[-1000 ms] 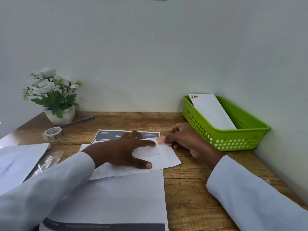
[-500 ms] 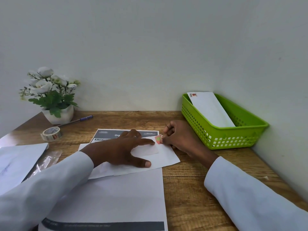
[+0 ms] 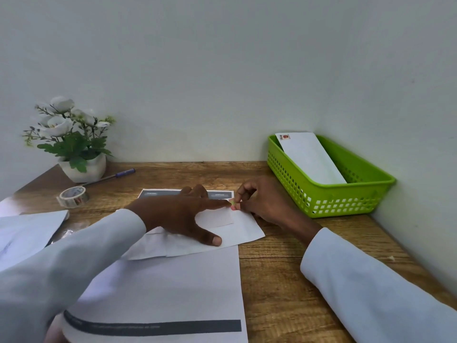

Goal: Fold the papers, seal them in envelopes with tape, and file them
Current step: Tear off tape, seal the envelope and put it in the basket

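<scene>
A white envelope [image 3: 244, 231] lies on the wooden desk, on top of a printed sheet [image 3: 173, 288]. My left hand [image 3: 183, 216] presses flat on the envelope, fingers spread, its forefinger touching a small pink and green stamp [image 3: 232, 204] at the envelope's far right corner. My right hand [image 3: 262, 201] pinches that stamp with thumb and fingertips. Another envelope with a stamp [image 3: 309, 157] leans inside the green basket [image 3: 351, 196] at the right. A roll of clear tape [image 3: 74, 196] sits at the left.
A potted white flower [image 3: 74, 144] stands at the back left with a blue pen [image 3: 111, 177] beside it. More white papers [image 3: 27, 233] and a clear plastic sleeve [image 3: 64, 235] lie at the left edge. Walls close the desk at back and right.
My right hand has shifted slightly left and closed its fingertips over the stamp. The left hand stays pressed on the envelope. The view has dropped a little.
</scene>
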`<state>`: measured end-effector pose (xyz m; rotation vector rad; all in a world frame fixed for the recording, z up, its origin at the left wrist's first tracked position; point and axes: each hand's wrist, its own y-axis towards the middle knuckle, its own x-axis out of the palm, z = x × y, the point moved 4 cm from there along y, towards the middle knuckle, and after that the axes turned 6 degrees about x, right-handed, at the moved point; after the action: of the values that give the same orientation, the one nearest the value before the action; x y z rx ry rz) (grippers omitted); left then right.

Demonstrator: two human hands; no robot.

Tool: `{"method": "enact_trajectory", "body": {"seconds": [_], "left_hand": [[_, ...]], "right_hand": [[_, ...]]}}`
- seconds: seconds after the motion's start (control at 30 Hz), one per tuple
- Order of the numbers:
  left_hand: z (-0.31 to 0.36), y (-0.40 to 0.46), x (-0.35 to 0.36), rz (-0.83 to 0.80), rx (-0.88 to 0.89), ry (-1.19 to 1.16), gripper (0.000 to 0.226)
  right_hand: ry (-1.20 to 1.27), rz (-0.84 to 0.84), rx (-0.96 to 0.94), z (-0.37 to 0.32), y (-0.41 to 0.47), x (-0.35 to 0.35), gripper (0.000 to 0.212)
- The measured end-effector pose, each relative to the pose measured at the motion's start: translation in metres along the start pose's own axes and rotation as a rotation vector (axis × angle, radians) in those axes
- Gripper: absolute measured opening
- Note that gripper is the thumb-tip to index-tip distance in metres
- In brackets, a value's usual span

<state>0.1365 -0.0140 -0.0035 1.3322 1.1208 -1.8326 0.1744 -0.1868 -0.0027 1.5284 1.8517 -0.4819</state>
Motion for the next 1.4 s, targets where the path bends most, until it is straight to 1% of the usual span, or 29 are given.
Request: {"method": "enact_trajectory", "body": {"seconds": [0.03,0.07,0.3,0.43,0.53,0.63,0.87,1.03,1.2,1.4], "left_hand": [[-0.001,0.001,-0.001,0.002,0.0,0.004,0.092],[-0.002,0.001,-0.001,0.003,-0.003,0.004,0.093],[-0.006,0.009,-0.002,-0.013,-0.027,0.011,0.102],[-0.005,0.009,-0.004,-0.033,-0.043,0.028,0.105],[-0.004,0.008,-0.005,-0.032,-0.048,0.029,0.106],[-0.005,0.008,-0.004,-0.025,-0.05,0.022,0.107],[-0.005,0.008,-0.003,-0.005,-0.048,0.016,0.11],[-0.004,0.004,-0.003,0.023,-0.061,-0.005,0.111],[-0.001,0.0,-0.002,0.08,-0.083,-0.015,0.105],[-0.003,-0.007,0.0,0.138,-0.108,-0.001,0.103]], "right_hand": [[-0.025,-0.01,-0.007,0.0,0.0,0.001,0.006],[-0.053,-0.017,-0.015,-0.002,0.0,0.001,0.004],[-0.167,-0.064,0.0,-0.005,-0.002,0.0,0.024],[-0.223,-0.1,0.017,-0.008,-0.003,-0.001,0.027],[-0.365,-0.127,0.002,-0.012,-0.007,0.0,0.026],[-0.463,-0.151,-0.019,-0.018,-0.013,-0.001,0.033],[-0.54,-0.24,-0.05,-0.024,-0.024,0.001,0.049],[-0.569,-0.214,-0.005,-0.023,-0.02,0.002,0.047],[-0.651,-0.243,0.024,-0.023,-0.021,0.004,0.053],[-0.732,-0.217,0.01,-0.027,-0.024,0.005,0.047]]}}
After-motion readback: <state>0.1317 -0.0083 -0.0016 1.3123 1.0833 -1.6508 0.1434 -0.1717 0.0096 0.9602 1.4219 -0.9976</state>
